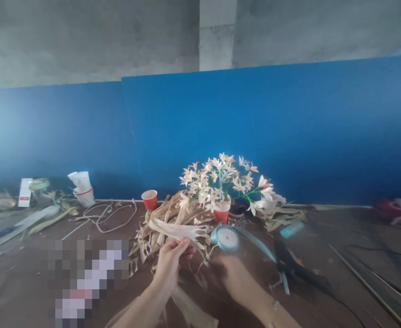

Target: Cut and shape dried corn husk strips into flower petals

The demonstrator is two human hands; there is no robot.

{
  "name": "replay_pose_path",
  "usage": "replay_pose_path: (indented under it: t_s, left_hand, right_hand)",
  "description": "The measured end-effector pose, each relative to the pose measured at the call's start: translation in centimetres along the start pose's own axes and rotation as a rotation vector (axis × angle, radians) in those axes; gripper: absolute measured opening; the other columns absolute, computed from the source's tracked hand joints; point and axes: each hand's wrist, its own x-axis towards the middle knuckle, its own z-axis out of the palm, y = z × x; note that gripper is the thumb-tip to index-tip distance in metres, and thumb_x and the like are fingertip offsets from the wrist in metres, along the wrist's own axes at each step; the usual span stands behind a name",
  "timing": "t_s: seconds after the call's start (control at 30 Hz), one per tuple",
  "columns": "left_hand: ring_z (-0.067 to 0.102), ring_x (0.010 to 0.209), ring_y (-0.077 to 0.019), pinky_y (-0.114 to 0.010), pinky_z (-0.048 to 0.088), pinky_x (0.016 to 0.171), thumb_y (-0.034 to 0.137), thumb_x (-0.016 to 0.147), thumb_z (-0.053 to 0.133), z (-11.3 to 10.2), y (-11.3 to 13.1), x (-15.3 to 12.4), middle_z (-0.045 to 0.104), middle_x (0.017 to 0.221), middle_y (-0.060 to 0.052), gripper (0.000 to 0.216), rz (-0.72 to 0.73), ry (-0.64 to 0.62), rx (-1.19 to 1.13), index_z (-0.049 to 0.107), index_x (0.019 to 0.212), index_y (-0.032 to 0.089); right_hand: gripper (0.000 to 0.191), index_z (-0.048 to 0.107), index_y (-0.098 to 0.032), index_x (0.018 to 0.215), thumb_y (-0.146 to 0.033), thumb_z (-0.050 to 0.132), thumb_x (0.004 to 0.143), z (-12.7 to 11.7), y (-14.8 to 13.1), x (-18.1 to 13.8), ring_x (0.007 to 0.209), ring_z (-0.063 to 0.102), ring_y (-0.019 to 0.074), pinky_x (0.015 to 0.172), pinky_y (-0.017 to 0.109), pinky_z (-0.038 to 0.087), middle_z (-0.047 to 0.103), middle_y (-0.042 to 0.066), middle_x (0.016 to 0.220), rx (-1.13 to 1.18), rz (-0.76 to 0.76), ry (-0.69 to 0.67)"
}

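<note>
My left hand (pixel 175 257) pinches a pale dried corn husk (pixel 173 229) between thumb and fingers. The husk's right end is cut into pointed strips. Smeared by motion, my right hand (pixel 226 269) is just below a roll of light blue ribbon (pixel 226 238); its fingers cannot be made out. Behind the hands lies a heap of dried husks (pixel 166 212). A red paper cup (pixel 221 214) stands beside it under a bunch of cream husk flowers (pixel 217 180) with green stems. Another husk piece (pixel 192 307) lies on the table between my forearms.
A black corded tool (pixel 294 269), possibly a glue gun, lies to the right. Farther left are another red paper cup (pixel 150 200), a looped white cord (pixel 106 218) and stacked white cups (pixel 83 189). A blue panel (pixel 238 123) rises behind the brown table (pixel 98 255).
</note>
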Motion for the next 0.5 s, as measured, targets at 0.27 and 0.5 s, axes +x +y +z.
replay_pose_path:
  t_s: [0.27, 0.5]
  left_hand:
    - [0.063, 0.057, -0.0097, -0.014, 0.051, 0.053, 0.027, 0.050, 0.084, -0.02, -0.16, 0.11, 0.065, 0.057, 0.001, 0.025, -0.053, 0.003, -0.075, 0.065, 0.058, 0.013]
    - [0.063, 0.056, -0.0103, -0.015, 0.050, 0.054, 0.027, 0.050, 0.083, 0.01, -0.07, 0.05, 0.064, 0.056, 0.000, 0.026, -0.050, -0.005, -0.054, 0.063, 0.057, 0.013]
  right_hand:
    - [0.021, 0.065, -0.012, 0.065, -0.014, 0.045, 0.071, 0.32, 0.36, 0.11, 0.061, 0.055, 0.0147, 0.054, 0.021, 0.040, 0.066, 0.003, 0.065, -0.023, -0.005, 0.040]
    - [0.022, 0.066, -0.011, 0.065, -0.014, 0.045, 0.070, 0.12, -0.09, 0.05, 0.061, 0.055, 0.0153, 0.055, 0.021, 0.041, 0.066, 0.004, 0.064, -0.067, 0.013, 0.035]
